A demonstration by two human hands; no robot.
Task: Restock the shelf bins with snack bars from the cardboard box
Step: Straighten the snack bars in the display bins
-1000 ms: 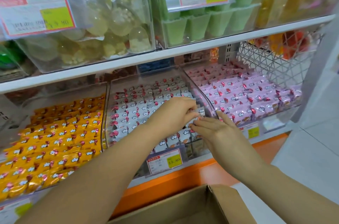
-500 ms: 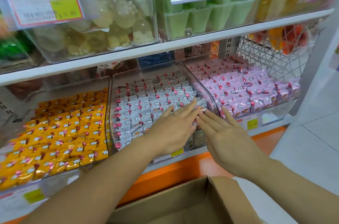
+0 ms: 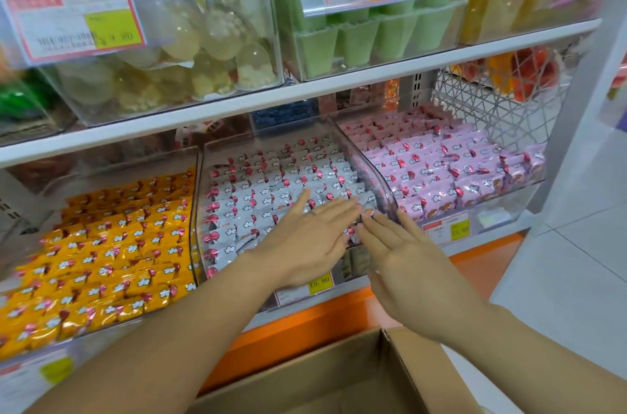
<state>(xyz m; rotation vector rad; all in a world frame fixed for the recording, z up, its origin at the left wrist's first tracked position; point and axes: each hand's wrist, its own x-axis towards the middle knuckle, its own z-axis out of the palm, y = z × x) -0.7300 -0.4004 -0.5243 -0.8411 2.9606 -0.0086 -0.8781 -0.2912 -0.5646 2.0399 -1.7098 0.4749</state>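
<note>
While left hand (image 3: 312, 237) and right hand (image 3: 403, 254) press flat, fingers straight, on white snack bars (image 3: 264, 196) in middle bin (image 3: 373, 176), step seems levelling rows. Next: reach down into cardboard box (image 3: 339, 379).

Orange bars (image 3: 101, 244) lower left; white bars (image 3: 271, 189) with red-and-cloud print centre; pink bars (image 3: 441, 169) right; brown box (image 3: 322, 379) bottom.
</note>
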